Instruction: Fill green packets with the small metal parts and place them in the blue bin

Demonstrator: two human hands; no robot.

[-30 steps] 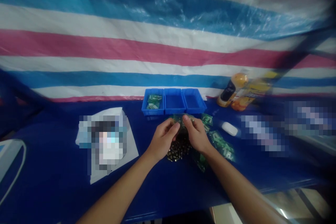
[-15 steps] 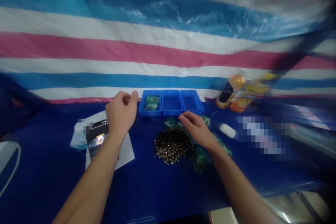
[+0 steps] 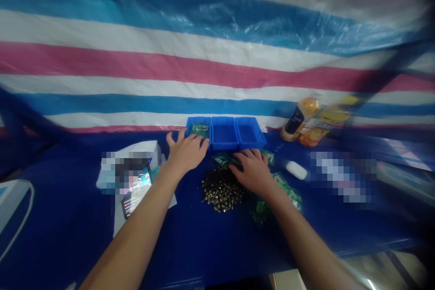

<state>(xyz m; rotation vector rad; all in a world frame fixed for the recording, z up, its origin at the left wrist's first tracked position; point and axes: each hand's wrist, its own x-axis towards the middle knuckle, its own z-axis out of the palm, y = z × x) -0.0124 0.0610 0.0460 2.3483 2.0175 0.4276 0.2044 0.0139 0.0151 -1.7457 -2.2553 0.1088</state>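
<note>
Now the left hand (image 3: 186, 153) has shifted right to the leftmost blue bin (image 3: 203, 120), fingers (image 3: 203, 145) spread

The left hand (image 3: 185, 154) sits at the front of the leftmost of three blue plastic bins (image 3: 195, 123), which holds green packets (image 3: 200, 130). The right hand (image 3: 253, 172) lies over a green packet (image 3: 222, 159), just beside a heap of brass screws (image 3: 222, 190) on the blue bench (image 3: 61, 226).

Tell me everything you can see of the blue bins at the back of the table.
Three small open blue bins, plastic by the look, stand side by side along the far edge of the table, against the striped plastic sheet. The left bin holds green packets; the other two show nothing inside. The left hand overlaps the left bin's front, perhaps touching it.
</note>
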